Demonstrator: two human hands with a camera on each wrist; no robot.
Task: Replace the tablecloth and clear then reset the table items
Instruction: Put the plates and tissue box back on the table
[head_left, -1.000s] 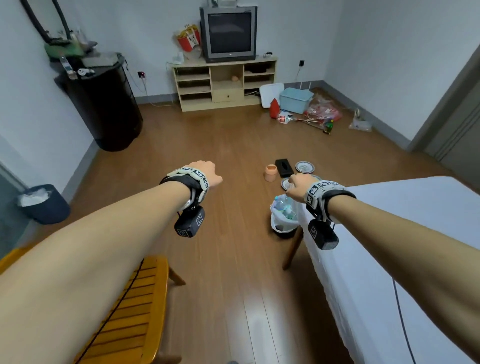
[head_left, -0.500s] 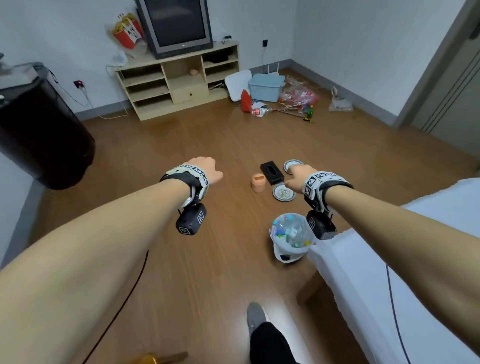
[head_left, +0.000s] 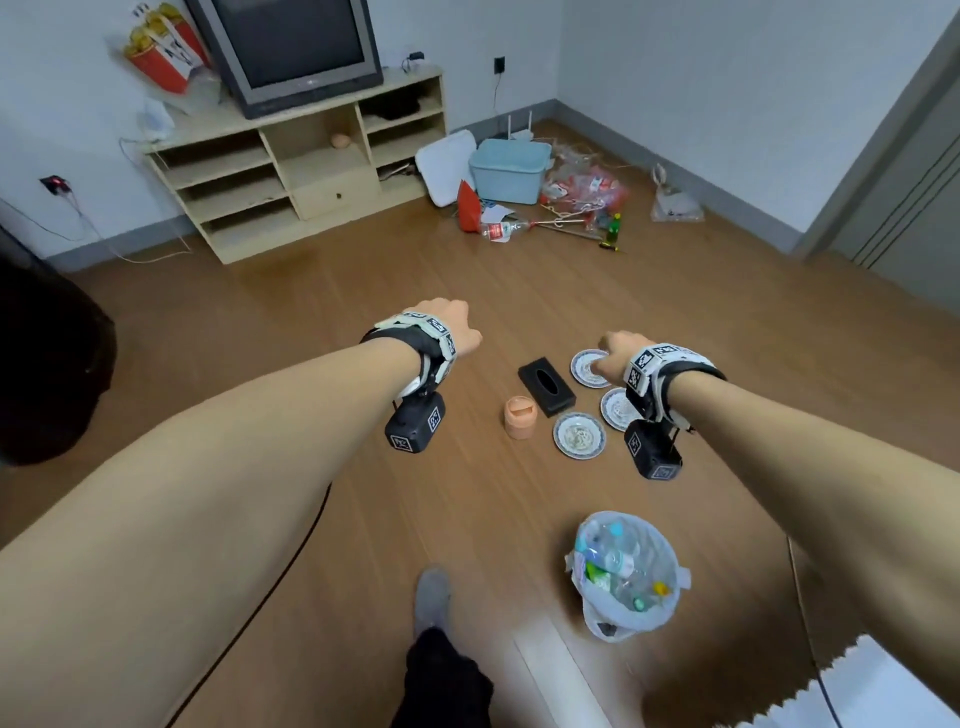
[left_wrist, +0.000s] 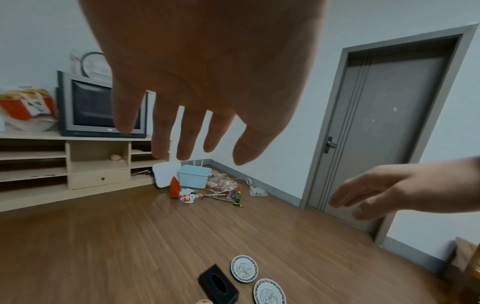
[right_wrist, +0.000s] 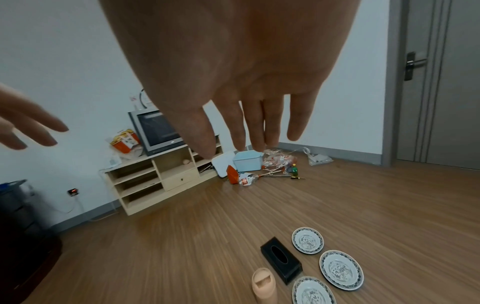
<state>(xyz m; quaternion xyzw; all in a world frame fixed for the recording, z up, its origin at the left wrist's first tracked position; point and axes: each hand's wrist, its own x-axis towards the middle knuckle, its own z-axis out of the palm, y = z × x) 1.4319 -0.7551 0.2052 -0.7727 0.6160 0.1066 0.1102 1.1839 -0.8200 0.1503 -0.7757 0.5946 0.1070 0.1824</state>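
Observation:
On the wooden floor lie three blue-patterned plates (head_left: 579, 435) (right_wrist: 307, 239), a black tissue box (head_left: 546, 386) (right_wrist: 281, 259) and a peach-coloured cup-like holder (head_left: 519, 417) (right_wrist: 263, 285). My left hand (head_left: 453, 325) (left_wrist: 187, 131) hangs above the floor, left of these items, fingers straight and holding nothing. My right hand (head_left: 612, 353) (right_wrist: 249, 131) hovers above the far plate (head_left: 588, 368), fingers straight and spread, nothing in it. A corner of the white tablecloth (head_left: 883, 686) shows at the lower right of the head view.
A small bin lined with a white bag (head_left: 626, 574) full of bottles stands near my feet. A TV cabinet (head_left: 306, 166) with a TV stands against the far wall. A blue tub (head_left: 509, 170) and scattered clutter lie in the corner. A grey door (left_wrist: 384, 131) is at right.
I have stepped forward and turned right, away from the table. The floor items are nearer and more centred. Both hands stay out in front, holding nothing; the right one is now over the plates.

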